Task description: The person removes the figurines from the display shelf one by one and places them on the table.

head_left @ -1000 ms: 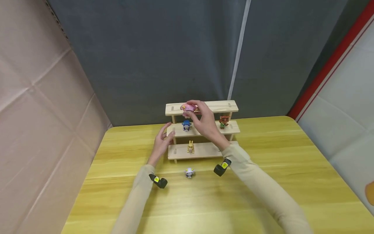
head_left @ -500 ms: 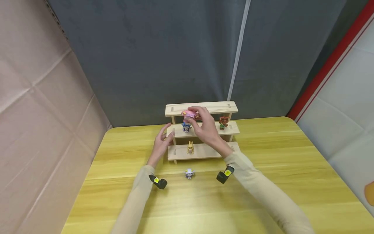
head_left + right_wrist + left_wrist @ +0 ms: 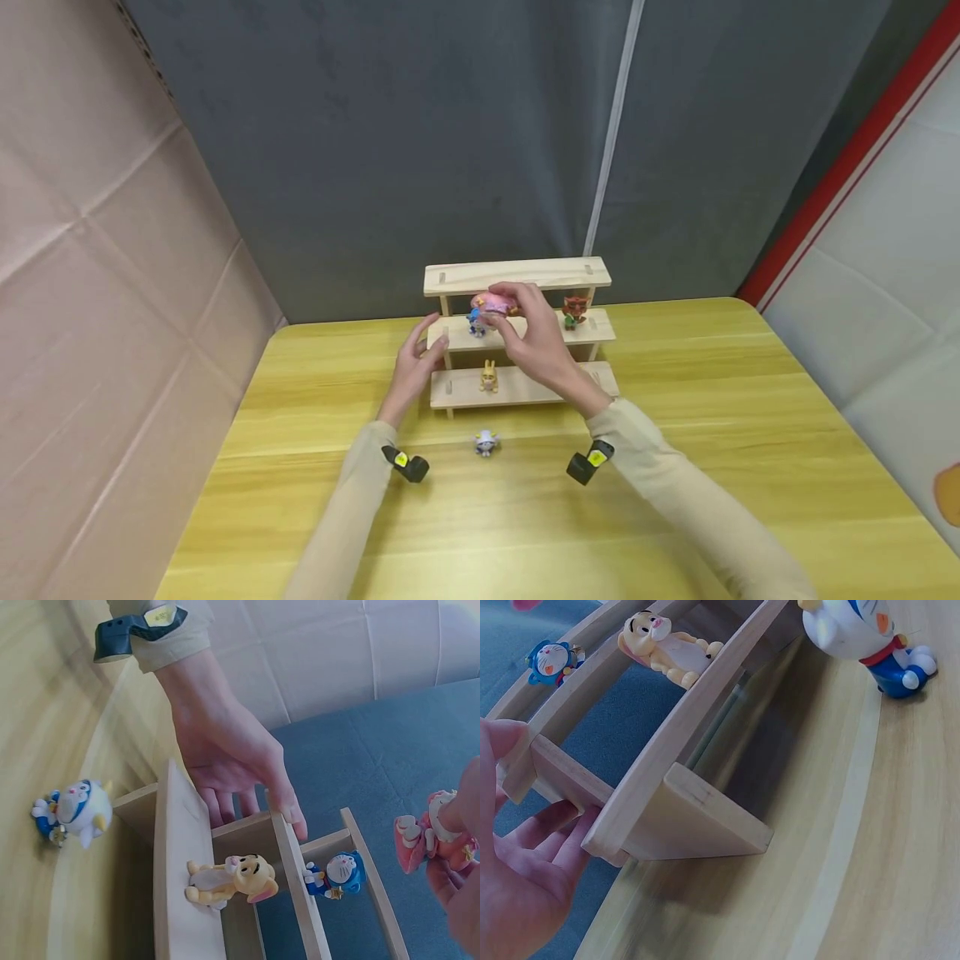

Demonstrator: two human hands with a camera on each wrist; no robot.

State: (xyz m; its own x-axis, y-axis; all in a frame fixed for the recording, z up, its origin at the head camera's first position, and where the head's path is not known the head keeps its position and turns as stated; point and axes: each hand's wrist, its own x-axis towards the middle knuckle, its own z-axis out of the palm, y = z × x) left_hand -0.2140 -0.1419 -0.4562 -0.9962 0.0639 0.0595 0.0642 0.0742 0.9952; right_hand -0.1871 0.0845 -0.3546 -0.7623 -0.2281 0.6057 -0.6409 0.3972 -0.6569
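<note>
My right hand (image 3: 536, 337) pinches a pink figurine (image 3: 493, 304) between thumb and fingers. In the head view the figurine overlaps the middle tier, partly in front of a blue-hatted cat figurine (image 3: 476, 323). The right wrist view shows the pink figurine (image 3: 420, 836) held off the shelf, partly covered by fingers. At the left end of the three-tier wooden shelf (image 3: 517, 273), my left hand (image 3: 411, 371) grips the frame. Its thumb lies on the end of the middle tier and its fingers reach around the side support (image 3: 566, 776).
A yellow rabbit figurine (image 3: 489, 377) sits on the lowest tier. Right of the middle tier's centre stands a fox figurine (image 3: 574, 312). On the wood-grain table (image 3: 337, 517), a white-and-blue figurine (image 3: 486, 443) stands before the shelf. A dark curtain (image 3: 390, 167) hangs behind.
My right hand has come down and slightly right with the pink figurine, from in front of the top tier to the middle tier's level. The left hand has stayed at the shelf's end.
</note>
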